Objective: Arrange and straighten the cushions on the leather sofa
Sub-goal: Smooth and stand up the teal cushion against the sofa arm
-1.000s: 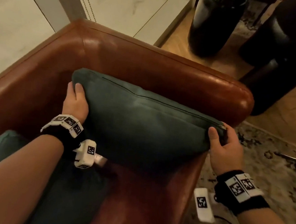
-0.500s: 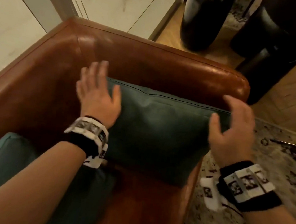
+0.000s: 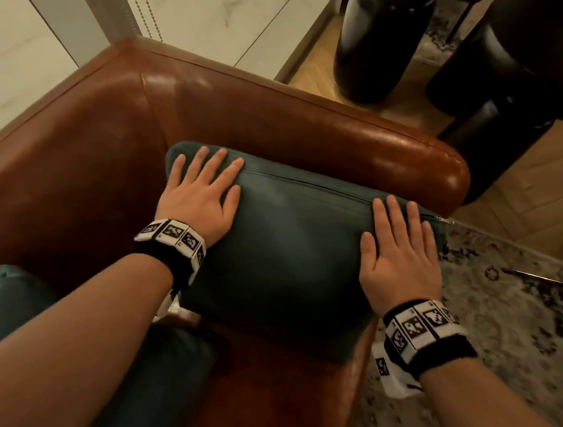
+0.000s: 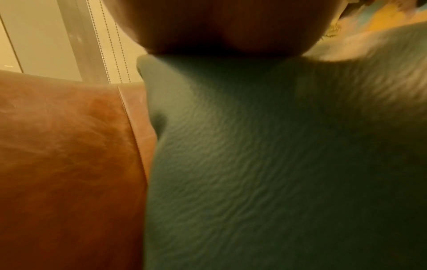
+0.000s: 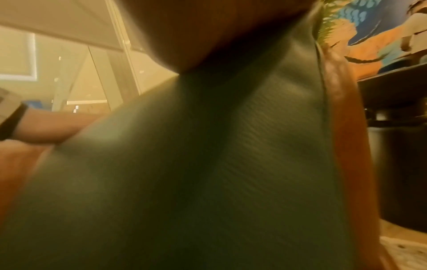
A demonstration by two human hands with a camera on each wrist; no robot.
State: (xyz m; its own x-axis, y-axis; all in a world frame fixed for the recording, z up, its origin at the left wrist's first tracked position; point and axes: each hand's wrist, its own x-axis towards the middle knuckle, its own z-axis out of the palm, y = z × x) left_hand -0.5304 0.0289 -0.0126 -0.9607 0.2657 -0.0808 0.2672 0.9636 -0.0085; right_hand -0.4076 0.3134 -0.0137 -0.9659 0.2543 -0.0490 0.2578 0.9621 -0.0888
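A dark green cushion (image 3: 290, 248) leans against the armrest of the brown leather sofa (image 3: 282, 124), its zipper edge on top. My left hand (image 3: 203, 192) lies flat on the cushion's left upper corner, fingers straight. My right hand (image 3: 400, 245) presses flat on its right side, fingers straight and together. A second teal cushion (image 3: 5, 317) lies on the seat at the lower left, partly under my left forearm. The wrist views show only the green cushion (image 4: 277, 164) (image 5: 184, 182) up close, with the leather sofa (image 4: 64, 155) beside it.
Beyond the armrest stand a tall black vase (image 3: 375, 43) and dark rounded furniture (image 3: 510, 108) on a wooden floor. A patterned rug (image 3: 502, 331) lies to the right of the sofa. A pale wall with a bead cord (image 3: 138, 3) is behind the sofa's corner.
Both hands let go of the cushion's ends, lifted, and now lie flat on its face. The cushion has settled upright against the armrest.
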